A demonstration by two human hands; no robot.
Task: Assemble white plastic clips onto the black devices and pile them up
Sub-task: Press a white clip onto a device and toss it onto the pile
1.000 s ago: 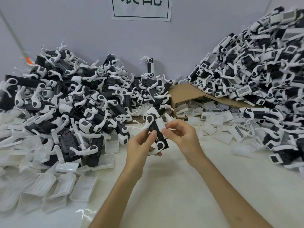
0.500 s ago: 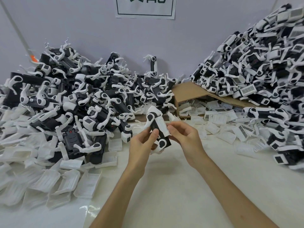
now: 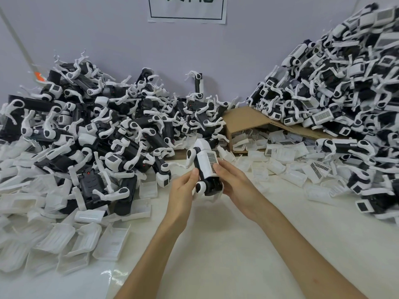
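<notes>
Head-worn camera looks forward-down, near the table (image 3: 216, 255).

The table (image 3: 226, 244) bears a device heap (image 3: 97, 130) and loose clips (image 3: 71, 244) left of the left hand (image 3: 181, 190), a cardboard box (image 3: 244, 119) and second heap (image 3: 345, 93) beyond the right hand (image 3: 235, 186).

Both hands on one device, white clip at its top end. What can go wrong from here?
The right hand covers one edge of the white clip on the black device, so a half-seated clip could pass unseen.
The left hand grips it above the table; a slip might drop it.
The right pile is steep and rests on the cardboard box; one more unit may start a slide.
</notes>
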